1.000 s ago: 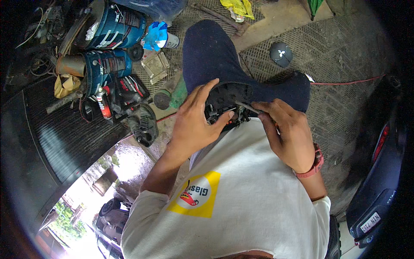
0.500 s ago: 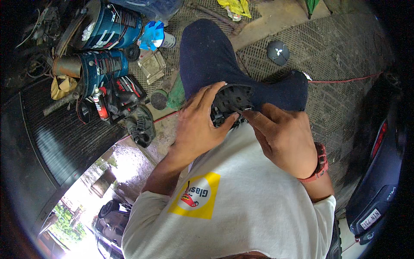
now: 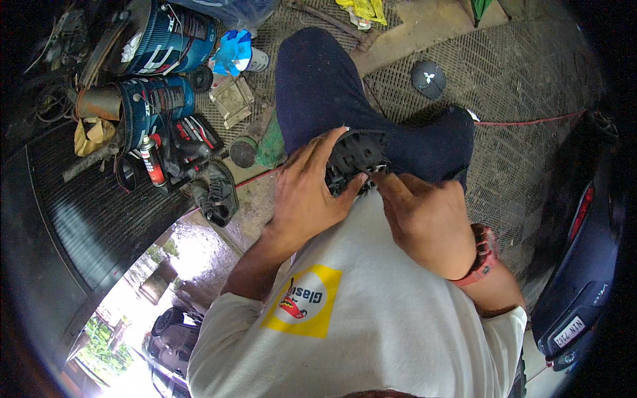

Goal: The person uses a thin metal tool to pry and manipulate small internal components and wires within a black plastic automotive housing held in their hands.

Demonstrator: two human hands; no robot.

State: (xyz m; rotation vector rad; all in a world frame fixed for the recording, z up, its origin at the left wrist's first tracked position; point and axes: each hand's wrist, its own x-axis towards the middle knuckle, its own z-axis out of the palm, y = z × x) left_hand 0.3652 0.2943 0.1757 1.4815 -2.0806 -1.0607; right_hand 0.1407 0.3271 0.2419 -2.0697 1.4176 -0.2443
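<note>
Against my lap I have a black part (image 3: 360, 151) with a curved edge, raised blocks and small slots; its exact kind I cannot make out. My left hand (image 3: 306, 189) is wrapped round its left side, thumb across the near edge. On the other side, my right hand (image 3: 428, 222) has its fingers bent and pinched at the part's near right edge. Whatever lies between those fingertips is hidden. A red watch (image 3: 484, 255) is on my right wrist. My dark trouser legs (image 3: 318, 86) are under and beyond the part.
Blue buckets (image 3: 174, 40), a spray can (image 3: 152, 160), a black bottle (image 3: 196, 139) and a shoe (image 3: 215, 196) stand to the left. A cap (image 3: 428, 79) lies on the matted floor, near a red cord (image 3: 524, 123). A dark vehicle (image 3: 577, 285) is at right.
My right hand has turned and shifted slightly, its wrist moving left and a little down, with the fingers still at the part. My left hand and the part look nearly unmoved.
</note>
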